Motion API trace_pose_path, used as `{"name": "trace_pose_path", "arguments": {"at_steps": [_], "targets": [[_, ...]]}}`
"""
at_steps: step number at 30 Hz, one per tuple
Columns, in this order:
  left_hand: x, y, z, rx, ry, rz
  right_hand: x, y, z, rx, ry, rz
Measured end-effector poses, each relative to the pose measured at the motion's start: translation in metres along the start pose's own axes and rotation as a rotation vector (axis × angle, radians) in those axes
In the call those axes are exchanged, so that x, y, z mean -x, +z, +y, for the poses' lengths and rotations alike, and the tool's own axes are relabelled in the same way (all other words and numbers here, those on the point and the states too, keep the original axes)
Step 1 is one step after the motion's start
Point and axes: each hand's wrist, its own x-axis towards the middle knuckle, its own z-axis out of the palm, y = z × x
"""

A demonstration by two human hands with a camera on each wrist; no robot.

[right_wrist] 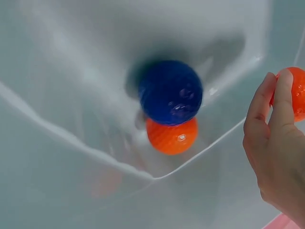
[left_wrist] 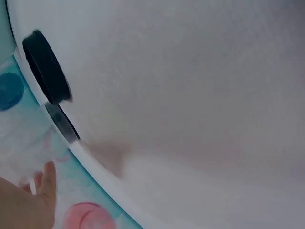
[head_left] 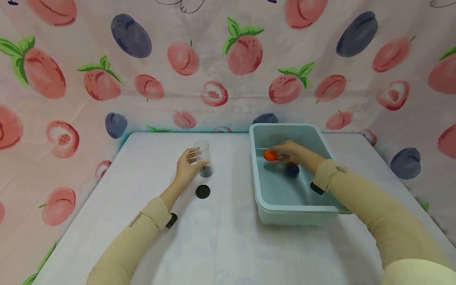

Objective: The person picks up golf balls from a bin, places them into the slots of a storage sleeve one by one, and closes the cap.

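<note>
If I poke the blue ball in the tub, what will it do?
The blue ball would probably roll, because it's round and the floor of the tub looks smooth. It could bump the orange ball close to it if you poke it that way. Its shiny surface might feel a little slippery too.

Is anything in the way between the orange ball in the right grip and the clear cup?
Yes: the left wall of the pale blue bin stands between the orange ball and the clear cup. Past it, only white tabletop shows; the black disc lies on the near side, off the direct line.
</note>
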Motion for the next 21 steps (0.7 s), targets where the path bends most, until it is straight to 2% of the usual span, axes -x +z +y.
{"name": "trace_pose_path", "arguments": {"at_steps": [5,8,15,21], "targets": [[0.003,0.006,0.003,-0.016,-0.033,0.024,-0.003,0.003,0.005,-0.049,-0.054,-0.018],[0.003,0.009,0.004,-0.008,-0.025,0.021,-0.002,0.006,0.004,-0.071,-0.067,-0.034],[-0.001,0.017,0.014,0.009,0.032,-0.033,0.004,0.003,-0.001,-0.083,-0.065,-0.054],[-0.004,0.021,0.023,-0.03,0.106,-0.077,0.014,0.0,-0.011,-0.261,-0.062,-0.089]]}}
